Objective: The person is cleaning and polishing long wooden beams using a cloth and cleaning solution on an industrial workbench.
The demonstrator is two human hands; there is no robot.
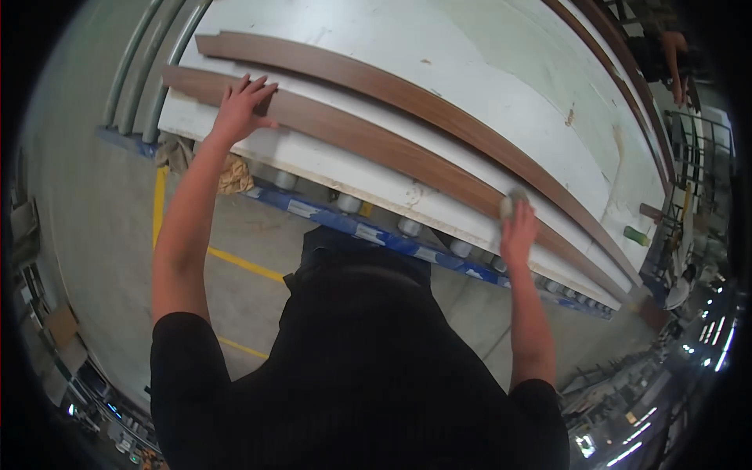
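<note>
Two long brown wooden boards lie side by side on a white work panel (470, 145). On the nearer board (352, 137), toward its left end, my left hand (244, 110) rests with fingers spread and nothing held. My right hand (518, 231) is farther right along the same board, its fingers bent over a small greyish-beige pad (511, 204) that touches the board. Blur and the fingers hide the pad's exact kind. The farther board (392, 88) lies beyond, touched by neither hand.
Below the panel's near edge runs a blue roller conveyor rail (376, 233). Grey metal tubes (141, 66) stand at the left, close to a crumpled tan cloth or paper (233, 174). A small green object (635, 236) sits at the panel's right end. Another person's arm (674, 63) shows at far right.
</note>
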